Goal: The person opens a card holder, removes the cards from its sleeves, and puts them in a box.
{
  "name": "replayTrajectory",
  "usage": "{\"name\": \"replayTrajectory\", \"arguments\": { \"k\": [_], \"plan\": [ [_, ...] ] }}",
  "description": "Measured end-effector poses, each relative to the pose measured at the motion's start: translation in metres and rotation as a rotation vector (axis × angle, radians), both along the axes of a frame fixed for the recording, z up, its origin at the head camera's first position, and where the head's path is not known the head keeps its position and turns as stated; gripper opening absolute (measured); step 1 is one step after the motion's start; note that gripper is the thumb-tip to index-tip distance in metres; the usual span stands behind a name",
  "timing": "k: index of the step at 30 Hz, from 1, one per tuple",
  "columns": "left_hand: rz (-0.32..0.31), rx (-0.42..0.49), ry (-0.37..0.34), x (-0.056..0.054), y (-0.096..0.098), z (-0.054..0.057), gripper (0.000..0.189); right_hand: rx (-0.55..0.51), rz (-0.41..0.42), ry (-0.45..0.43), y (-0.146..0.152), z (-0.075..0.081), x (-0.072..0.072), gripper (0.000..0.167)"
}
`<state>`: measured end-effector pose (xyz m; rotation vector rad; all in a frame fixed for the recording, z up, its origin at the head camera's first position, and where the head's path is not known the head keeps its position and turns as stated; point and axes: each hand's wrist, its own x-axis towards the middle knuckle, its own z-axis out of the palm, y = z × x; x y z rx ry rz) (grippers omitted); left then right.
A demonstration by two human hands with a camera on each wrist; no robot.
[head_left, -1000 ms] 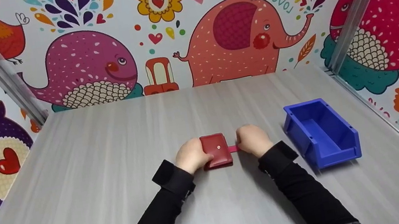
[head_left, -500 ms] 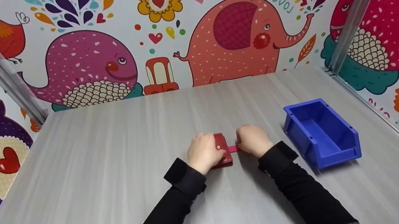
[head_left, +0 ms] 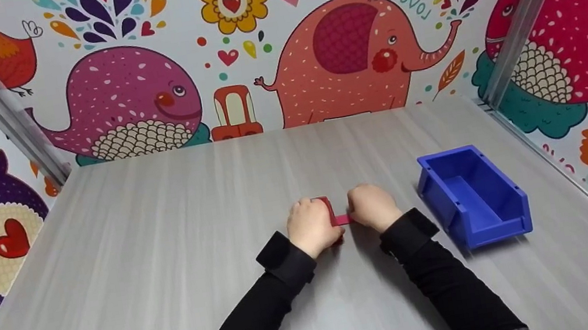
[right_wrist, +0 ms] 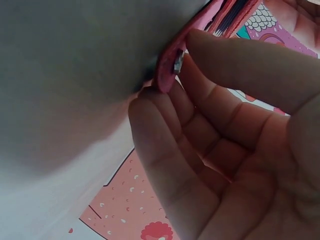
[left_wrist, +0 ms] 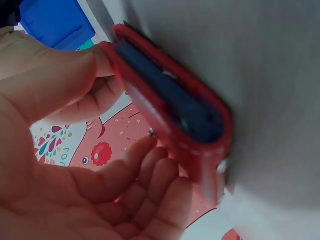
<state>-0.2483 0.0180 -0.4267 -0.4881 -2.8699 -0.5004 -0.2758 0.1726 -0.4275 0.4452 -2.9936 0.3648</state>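
Both hands on a red wallet in the middle of the grey surface

The left hand covers and grips the red wallet, thumb on one face and curled fingers on the other, its folded edge showing a dark lining. The right hand pinches the wallet's pink strap with its snap between thumb and fingers. The wallet lies between the two hands on the surface. A blue bin stands just right of the right hand
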Motion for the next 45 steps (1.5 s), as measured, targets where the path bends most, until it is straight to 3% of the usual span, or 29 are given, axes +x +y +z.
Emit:
{"name": "replayTrajectory", "arguments": {
  "k": [12, 17, 35, 45],
  "plan": [
    [0.098, -0.127, 0.000, 0.000, 0.011, 0.000, 0.061, 0.006, -0.011, -0.001, -0.001, -0.001, -0.001, 0.012],
    [0.105, -0.129, 0.013, 0.000, 0.012, 0.000, 0.059, 0.013, -0.012, -0.007, -0.001, -0.001, -0.001, 0.009],
    [0.086, -0.113, -0.005, 0.001, 0.011, 0.004, 0.046, 0.014, -0.032, -0.026, -0.002, -0.001, -0.001, 0.009],
    [0.007, -0.007, -0.075, -0.003, 0.001, 0.010, 0.035, 0.008, -0.023, -0.018, -0.001, 0.001, 0.000, 0.008]
  ]
}}
